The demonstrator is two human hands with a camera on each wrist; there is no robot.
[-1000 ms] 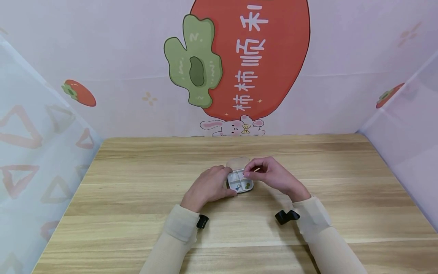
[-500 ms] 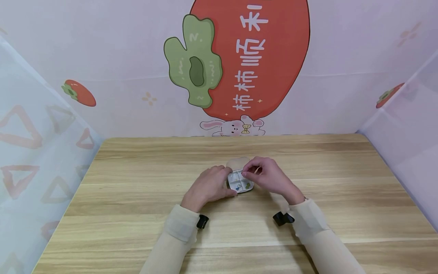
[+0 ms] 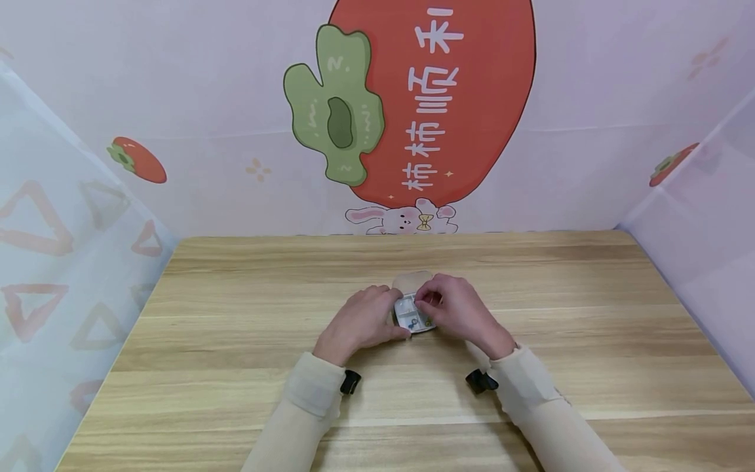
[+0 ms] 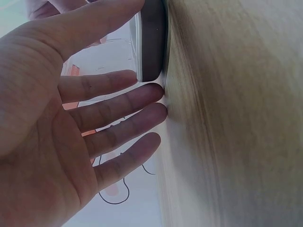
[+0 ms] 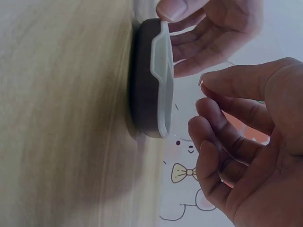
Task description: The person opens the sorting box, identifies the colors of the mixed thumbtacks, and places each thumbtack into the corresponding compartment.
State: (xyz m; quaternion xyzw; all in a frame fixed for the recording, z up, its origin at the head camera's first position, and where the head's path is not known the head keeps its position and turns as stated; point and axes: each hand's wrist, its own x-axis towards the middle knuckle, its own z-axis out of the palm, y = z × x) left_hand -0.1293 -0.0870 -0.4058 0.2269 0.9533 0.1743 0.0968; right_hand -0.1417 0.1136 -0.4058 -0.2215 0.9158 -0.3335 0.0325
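Note:
A small pill box [image 3: 407,316] with a white divided tray and dark base lies on the table, its clear lid [image 3: 411,282] folded back. Blue bits sit in its near left compartment, something green in the near right one. My left hand [image 3: 364,321] holds the box by its left side between thumb and index finger; in the left wrist view the other fingers [image 4: 132,118] extend loosely. Over the box's right half, my right hand [image 3: 457,308] has thumb and index tips together. A thin pale sliver [image 5: 200,80] shows at those tips, raised off the box rim.
The wooden table [image 3: 236,393] reaches back to a printed cloth wall [image 3: 224,98] with a large persimmon and a rabbit. Black camera mounts [image 3: 480,381] hang at both wrists, close over the tabletop.
My right hand has shifted left and slightly toward me, now covering more of the box's right compartments. My left hand and the box have barely moved.

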